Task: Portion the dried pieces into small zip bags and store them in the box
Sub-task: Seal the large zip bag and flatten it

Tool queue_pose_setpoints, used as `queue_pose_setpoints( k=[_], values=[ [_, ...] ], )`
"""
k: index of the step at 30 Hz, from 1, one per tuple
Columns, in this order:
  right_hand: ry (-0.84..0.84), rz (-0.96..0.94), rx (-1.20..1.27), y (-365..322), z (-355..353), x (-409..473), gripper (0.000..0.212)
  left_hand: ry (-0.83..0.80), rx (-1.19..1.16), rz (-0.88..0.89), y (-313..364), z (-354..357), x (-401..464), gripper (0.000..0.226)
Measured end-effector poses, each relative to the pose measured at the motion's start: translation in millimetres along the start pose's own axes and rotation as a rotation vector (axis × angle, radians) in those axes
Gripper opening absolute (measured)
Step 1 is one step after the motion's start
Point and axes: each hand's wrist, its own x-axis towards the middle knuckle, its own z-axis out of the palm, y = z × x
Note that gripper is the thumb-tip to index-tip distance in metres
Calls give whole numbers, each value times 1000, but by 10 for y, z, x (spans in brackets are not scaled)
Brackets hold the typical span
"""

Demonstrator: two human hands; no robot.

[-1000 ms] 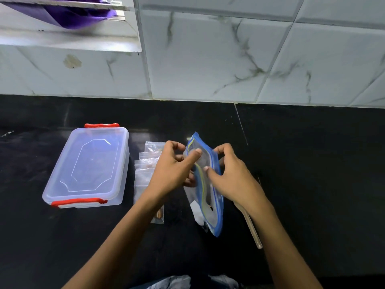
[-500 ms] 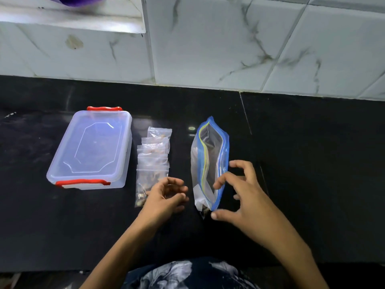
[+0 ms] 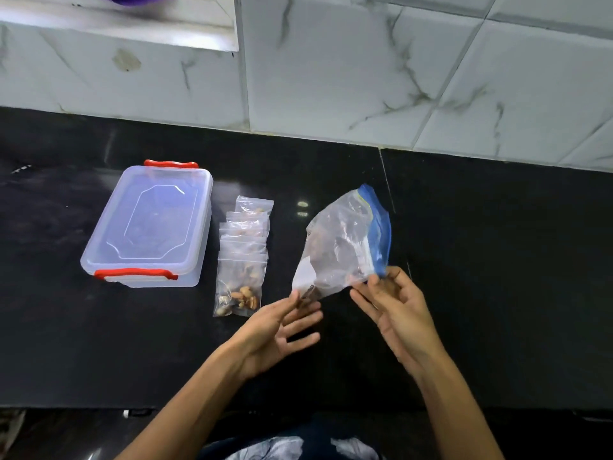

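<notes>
A large clear zip bag [image 3: 345,244] with a blue seal strip lies tilted on the black counter, almost empty. My right hand [image 3: 394,313] pinches its lower edge near the blue strip. Palm up, my left hand [image 3: 282,327] hovers with straight fingers just below the bag's bottom corner, fingertips close to it. Several small zip bags [image 3: 243,254] holding dried pieces lie overlapped in a row left of the big bag. Further left stands a clear plastic box [image 3: 149,227] with red latches, its lid on.
The black counter [image 3: 497,277] runs back to a white marble-tiled wall [image 3: 365,68]. A window ledge [image 3: 116,28] sits at the top left. The counter's front edge lies just before my body.
The big bag has gone from standing upright with its mouth open to lying tilted to the right. My right hand has taken hold of its edge; my left hand has opened, palm up.
</notes>
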Motion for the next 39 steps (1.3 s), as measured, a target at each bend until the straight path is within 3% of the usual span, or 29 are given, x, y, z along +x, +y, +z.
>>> queue_pose_setpoints(
  k=[2,9,15,19,20,22,24,27,31,34,36,39],
  values=[
    [17,31,-104,75,-144,-40,12,85,-46,64,-21,-1,48,24],
    [158,-56,-510,351,-439,-161,12,257,177,173,-194,-100,115,16],
    [342,4,-468,444,-727,-91,13,458,288,304,-240,-212,165,14],
    [305,145,-468,531,-762,-51,9,478,410,292,-204,-210,113,14],
    [265,193,-479,501,-751,-51,4,466,480,257,-172,-215,93,16],
    [182,279,-599,355,-756,-67,18,435,711,153,-65,-219,27,24],
    [108,360,-869,110,-767,-104,25,434,1073,72,79,-178,-72,38],
    [156,288,-1143,-234,-766,-27,27,539,1462,159,298,-19,-213,45],
    [267,50,-1048,-525,-530,424,28,574,1315,525,660,215,-126,20],
    [245,121,-987,-584,-275,896,41,545,1249,687,964,333,257,21],
    [247,209,-972,-549,-152,1174,52,495,1295,712,1144,365,593,25],
    [267,254,-954,-464,-41,1419,55,439,1413,591,1313,332,1007,29]
  ],
)
